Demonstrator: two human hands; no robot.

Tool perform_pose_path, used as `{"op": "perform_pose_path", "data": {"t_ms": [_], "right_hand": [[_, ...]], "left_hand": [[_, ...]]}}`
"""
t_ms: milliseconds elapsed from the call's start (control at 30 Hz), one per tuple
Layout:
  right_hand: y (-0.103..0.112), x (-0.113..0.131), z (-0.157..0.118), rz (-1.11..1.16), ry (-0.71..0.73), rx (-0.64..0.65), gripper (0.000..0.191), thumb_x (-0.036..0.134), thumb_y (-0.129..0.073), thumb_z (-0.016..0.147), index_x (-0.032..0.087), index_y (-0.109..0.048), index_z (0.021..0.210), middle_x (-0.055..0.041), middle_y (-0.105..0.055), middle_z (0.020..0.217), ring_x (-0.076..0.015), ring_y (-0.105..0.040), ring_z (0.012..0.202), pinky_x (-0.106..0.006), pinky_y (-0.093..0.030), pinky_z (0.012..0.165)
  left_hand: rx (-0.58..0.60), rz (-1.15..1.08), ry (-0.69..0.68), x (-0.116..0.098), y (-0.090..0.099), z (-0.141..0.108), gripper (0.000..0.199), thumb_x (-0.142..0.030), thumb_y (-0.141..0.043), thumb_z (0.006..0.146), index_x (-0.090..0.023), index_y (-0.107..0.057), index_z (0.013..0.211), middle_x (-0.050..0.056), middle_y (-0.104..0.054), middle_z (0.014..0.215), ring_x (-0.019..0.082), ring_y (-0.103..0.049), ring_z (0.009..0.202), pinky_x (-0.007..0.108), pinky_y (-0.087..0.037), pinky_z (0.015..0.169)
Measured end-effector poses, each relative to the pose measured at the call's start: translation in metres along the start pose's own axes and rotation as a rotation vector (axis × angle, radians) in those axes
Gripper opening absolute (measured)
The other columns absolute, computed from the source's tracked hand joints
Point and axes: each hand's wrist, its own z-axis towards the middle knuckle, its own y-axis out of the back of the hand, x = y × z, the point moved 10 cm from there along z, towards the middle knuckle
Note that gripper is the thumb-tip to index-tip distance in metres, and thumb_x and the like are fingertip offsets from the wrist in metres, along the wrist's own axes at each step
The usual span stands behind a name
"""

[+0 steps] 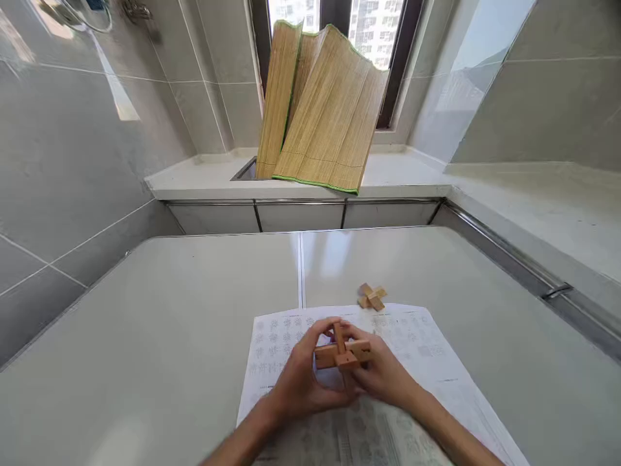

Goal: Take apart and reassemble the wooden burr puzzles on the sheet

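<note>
Between my two hands I hold a wooden interlocking puzzle [345, 357], made of crossed reddish-brown bars, above a printed sheet. My left hand [308, 372] curls around its left side, with the thumb below and fingers at the top. From the right, my right hand [383, 369] grips the bars, and some fingers are hidden behind the wood. The printed sheet [272, 336] lies flat under both hands and carries rows of small diagrams. Just past its far edge sits a cluster of paler crossed wooden pieces [372, 297].
The glossy white table [160, 336] reaches to a metal rail [301, 202] along the far wall. Behind it, a folded bamboo mat [330, 116] with green edging leans on the white ledge [402, 169] before a window. Grey tiled wall [82, 142] rises on the left.
</note>
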Motion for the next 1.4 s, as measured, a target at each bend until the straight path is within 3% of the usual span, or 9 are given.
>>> {"op": "perform_pose_path", "data": {"t_ms": [100, 167, 233, 333, 467, 833, 1033, 1200, 1400], "right_hand": [[0.015, -0.02, 0.0, 0.11, -0.156, -0.148, 0.023, 0.041, -0.055, 0.097, 0.023, -0.061, 0.111, -0.0009, -0.066, 0.075, -0.0189, -0.062, 0.067, -0.027, -0.047, 0.061], [0.018, -0.029, -0.001, 0.216, -0.23, -0.193, 0.03, 0.048, -0.048, 0.1, 0.023, -0.059, 0.111, 0.0051, -0.056, 0.057, -0.0155, -0.052, 0.051, -0.025, -0.041, 0.053], [0.019, -0.03, 0.0, 0.305, -0.252, -0.203, 0.035, 0.054, -0.045, 0.101, 0.023, -0.058, 0.109, 0.0077, -0.05, 0.052, -0.0136, -0.045, 0.045, -0.025, -0.039, 0.051], [0.017, -0.023, 0.001, 0.31, -0.228, -0.16, 0.036, 0.057, -0.054, 0.097, 0.021, -0.061, 0.102, 0.0049, -0.057, 0.063, -0.0111, -0.045, 0.047, -0.025, -0.039, 0.05], [0.012, -0.017, 0.002, 0.298, -0.211, -0.099, 0.037, 0.056, -0.057, 0.097, 0.02, -0.063, 0.089, 0.0051, -0.053, 0.059, -0.0102, -0.044, 0.048, -0.024, -0.037, 0.05], [0.021, -0.017, 0.002, 0.323, -0.192, -0.175, 0.033, 0.052, -0.06, 0.096, 0.02, -0.061, 0.086, 0.0063, -0.051, 0.057, -0.0087, -0.04, 0.046, -0.024, -0.034, 0.049], [0.025, -0.016, -0.001, 0.307, -0.177, -0.216, 0.032, 0.049, -0.059, 0.099, 0.02, -0.06, 0.086, 0.007, -0.048, 0.058, -0.0077, -0.038, 0.045, -0.024, -0.031, 0.05], [0.023, -0.018, -0.001, 0.287, -0.183, -0.211, 0.032, 0.05, -0.06, 0.098, 0.02, -0.061, 0.087, 0.0062, -0.05, 0.059, -0.0085, -0.04, 0.046, -0.024, -0.03, 0.048], [0.02, -0.019, -0.002, 0.278, -0.194, -0.198, 0.031, 0.051, -0.061, 0.097, 0.02, -0.062, 0.09, 0.0066, -0.048, 0.059, -0.0087, -0.04, 0.045, -0.024, -0.029, 0.047]], "left_hand": [[-0.079, 0.022, 0.016, 0.002, 0.015, 0.001, 0.092, -0.023, -0.088, 0.069, -0.032, -0.036, 0.144, 0.006, -0.06, 0.134, 0.025, -0.06, 0.123, 0.04, -0.049, 0.108], [-0.116, 0.052, 0.027, 0.004, 0.023, 0.001, 0.092, -0.022, -0.087, 0.069, -0.033, -0.036, 0.144, 0.006, -0.062, 0.131, 0.024, -0.062, 0.119, 0.04, -0.051, 0.105], [-0.135, 0.087, 0.035, 0.007, 0.026, 0.0, 0.094, -0.022, -0.088, 0.068, -0.033, -0.035, 0.144, 0.006, -0.062, 0.13, 0.024, -0.062, 0.115, 0.041, -0.051, 0.103], [-0.123, 0.127, 0.036, 0.008, 0.026, 0.0, 0.094, -0.023, -0.088, 0.068, -0.032, -0.035, 0.145, 0.007, -0.062, 0.131, 0.024, -0.062, 0.113, 0.042, -0.052, 0.102], [-0.097, 0.175, 0.047, 0.009, 0.023, -0.001, 0.092, -0.023, -0.088, 0.068, -0.031, -0.038, 0.144, 0.009, -0.062, 0.133, 0.026, -0.06, 0.114, 0.044, -0.051, 0.101], [-0.07, 0.202, 0.049, 0.012, 0.025, 0.001, 0.09, -0.022, -0.086, 0.069, -0.034, -0.037, 0.144, 0.008, -0.056, 0.138, 0.028, -0.057, 0.119, 0.046, -0.05, 0.103], [-0.003, 0.063, 0.088, 0.02, 0.02, 0.0, 0.121, -0.046, -0.094, 0.061, -0.036, -0.016, 0.152, 0.013, -0.039, 0.153, 0.035, -0.046, 0.135, 0.054, -0.04, 0.112], [-0.019, -0.044, 0.234, 0.035, 0.023, -0.003, 0.095, -0.046, -0.076, 0.082, -0.034, -0.014, 0.154, 0.012, -0.052, 0.142, 0.033, -0.048, 0.134, 0.057, -0.034, 0.114], [-0.016, -0.045, 0.256, 0.034, 0.027, -0.001, 0.088, -0.043, -0.076, 0.082, -0.032, -0.022, 0.151, 0.009, -0.063, 0.126, 0.03, -0.058, 0.124, 0.053, -0.036, 0.112]]}}
